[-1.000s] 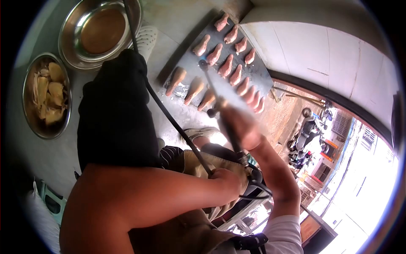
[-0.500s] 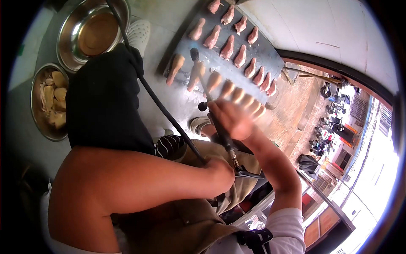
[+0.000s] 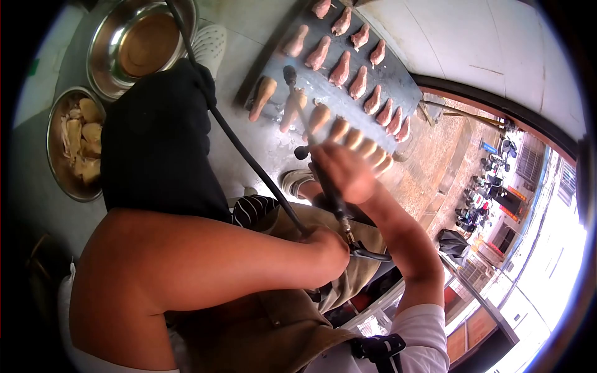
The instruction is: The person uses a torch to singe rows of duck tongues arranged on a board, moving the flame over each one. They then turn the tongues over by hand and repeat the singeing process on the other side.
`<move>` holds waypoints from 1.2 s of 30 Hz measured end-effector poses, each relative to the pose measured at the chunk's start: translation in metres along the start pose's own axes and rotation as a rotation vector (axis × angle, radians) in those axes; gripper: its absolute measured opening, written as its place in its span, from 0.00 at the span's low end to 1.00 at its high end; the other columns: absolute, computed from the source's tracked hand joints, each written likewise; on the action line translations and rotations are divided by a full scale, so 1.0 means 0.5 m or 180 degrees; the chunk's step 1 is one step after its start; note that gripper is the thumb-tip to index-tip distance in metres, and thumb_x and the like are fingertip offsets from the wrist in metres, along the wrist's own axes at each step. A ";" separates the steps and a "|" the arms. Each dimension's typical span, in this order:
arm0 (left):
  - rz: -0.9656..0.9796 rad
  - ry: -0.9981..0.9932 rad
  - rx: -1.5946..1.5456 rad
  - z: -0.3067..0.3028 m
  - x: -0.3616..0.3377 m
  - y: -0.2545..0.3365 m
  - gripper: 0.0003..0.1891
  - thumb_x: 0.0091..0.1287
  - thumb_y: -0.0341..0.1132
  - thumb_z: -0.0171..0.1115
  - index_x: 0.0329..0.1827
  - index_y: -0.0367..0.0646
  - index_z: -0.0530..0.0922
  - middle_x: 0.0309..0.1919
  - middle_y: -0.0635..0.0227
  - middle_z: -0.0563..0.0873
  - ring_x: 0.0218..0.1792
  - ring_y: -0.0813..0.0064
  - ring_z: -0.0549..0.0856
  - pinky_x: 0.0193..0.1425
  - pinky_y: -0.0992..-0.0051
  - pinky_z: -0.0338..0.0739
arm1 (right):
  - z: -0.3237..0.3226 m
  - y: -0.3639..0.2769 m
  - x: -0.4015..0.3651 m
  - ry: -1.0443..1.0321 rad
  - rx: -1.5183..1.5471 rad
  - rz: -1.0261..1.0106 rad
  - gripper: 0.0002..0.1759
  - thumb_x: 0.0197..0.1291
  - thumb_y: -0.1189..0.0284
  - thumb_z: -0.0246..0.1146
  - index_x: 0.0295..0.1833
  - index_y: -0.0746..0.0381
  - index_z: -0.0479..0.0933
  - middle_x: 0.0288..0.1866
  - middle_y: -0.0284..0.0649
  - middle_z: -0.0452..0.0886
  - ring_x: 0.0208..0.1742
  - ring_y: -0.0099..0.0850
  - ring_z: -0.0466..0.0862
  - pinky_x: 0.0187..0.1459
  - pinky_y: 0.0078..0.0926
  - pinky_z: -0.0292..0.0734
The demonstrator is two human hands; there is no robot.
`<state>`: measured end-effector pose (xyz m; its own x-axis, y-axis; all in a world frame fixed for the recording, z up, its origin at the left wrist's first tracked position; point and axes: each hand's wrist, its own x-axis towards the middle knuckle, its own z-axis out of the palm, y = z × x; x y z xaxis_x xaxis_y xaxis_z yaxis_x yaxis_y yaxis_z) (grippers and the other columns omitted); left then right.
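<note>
Rows of pink raw meat pieces, shaped like drumsticks, lie on a dark metal sheet [image 3: 283,84]. The nearest row, with a tan piece [image 3: 263,98] at its left end, looks yellower than the rest. My right hand [image 3: 345,173] is wrapped round the handle of a gas torch [image 3: 328,189]. The torch's dark nozzle [image 3: 290,76] is over the sheet, between the tan row and the pink rows; no flame can be made out clearly. Lower down, my left hand [image 3: 326,253] is closed on the black hose [image 3: 249,158], its fingers mostly hidden.
A large steel basin [image 3: 102,53] stands at the upper left. Below it a smaller steel bowl [image 3: 55,146] holds pale meat pieces. A black-covered knee [image 3: 155,143] is beside the bowl. The hose crosses past the knee. Beyond a doorway at right are parked scooters [image 3: 476,202].
The sheet, bowls and hose appear slightly farther right and higher in view. Both hands keep their holds, and the torch stays over nearly the same part of the sheet.
</note>
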<state>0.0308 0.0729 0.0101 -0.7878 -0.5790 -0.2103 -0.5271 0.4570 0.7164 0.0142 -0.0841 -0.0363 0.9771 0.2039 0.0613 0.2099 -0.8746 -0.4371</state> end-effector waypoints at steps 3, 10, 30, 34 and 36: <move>0.0045 -0.0150 0.0134 0.003 0.012 -0.001 0.15 0.51 0.26 0.75 0.45 0.42 0.90 0.44 0.62 0.91 0.44 0.60 0.89 0.34 0.57 0.86 | 0.004 0.000 0.002 0.0033 -0.0109 -0.0029 0.21 0.55 0.79 0.67 0.55 0.73 0.78 0.43 0.47 0.82 0.42 0.42 0.87 0.41 0.34 0.86; -0.0051 -0.0250 -0.0060 0.018 0.036 0.000 0.16 0.51 0.28 0.76 0.45 0.41 0.89 0.44 0.60 0.91 0.42 0.60 0.89 0.33 0.59 0.85 | 0.001 0.004 -0.001 0.0063 0.0003 0.0057 0.20 0.55 0.79 0.68 0.55 0.73 0.78 0.42 0.46 0.82 0.41 0.41 0.87 0.41 0.33 0.86; -0.0395 -0.0039 -0.0647 -0.058 -0.017 -0.008 0.11 0.58 0.32 0.68 0.42 0.39 0.89 0.42 0.57 0.91 0.45 0.55 0.89 0.42 0.45 0.84 | -0.033 0.035 0.000 0.0545 -0.0273 0.0391 0.17 0.55 0.84 0.68 0.51 0.69 0.80 0.41 0.43 0.87 0.41 0.35 0.87 0.40 0.28 0.84; -0.0379 0.0108 -0.0678 -0.067 -0.020 -0.008 0.12 0.57 0.32 0.68 0.43 0.38 0.89 0.43 0.56 0.90 0.45 0.55 0.89 0.43 0.44 0.85 | -0.057 0.058 0.011 0.0789 0.0243 0.0770 0.16 0.60 0.79 0.68 0.54 0.70 0.79 0.42 0.45 0.86 0.42 0.33 0.88 0.40 0.27 0.84; -0.0424 0.0261 -0.0719 -0.072 -0.022 -0.009 0.12 0.57 0.32 0.68 0.43 0.38 0.89 0.42 0.56 0.90 0.45 0.55 0.89 0.42 0.44 0.85 | -0.073 0.067 0.024 0.0929 0.0394 0.0886 0.17 0.61 0.79 0.68 0.55 0.70 0.79 0.41 0.46 0.85 0.40 0.35 0.88 0.39 0.27 0.84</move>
<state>0.0535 0.0530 0.0333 -0.6829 -0.6809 -0.2646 -0.5327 0.2164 0.8182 0.0342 -0.1272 -0.0176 0.9687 -0.1815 0.1696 -0.0519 -0.8155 -0.5764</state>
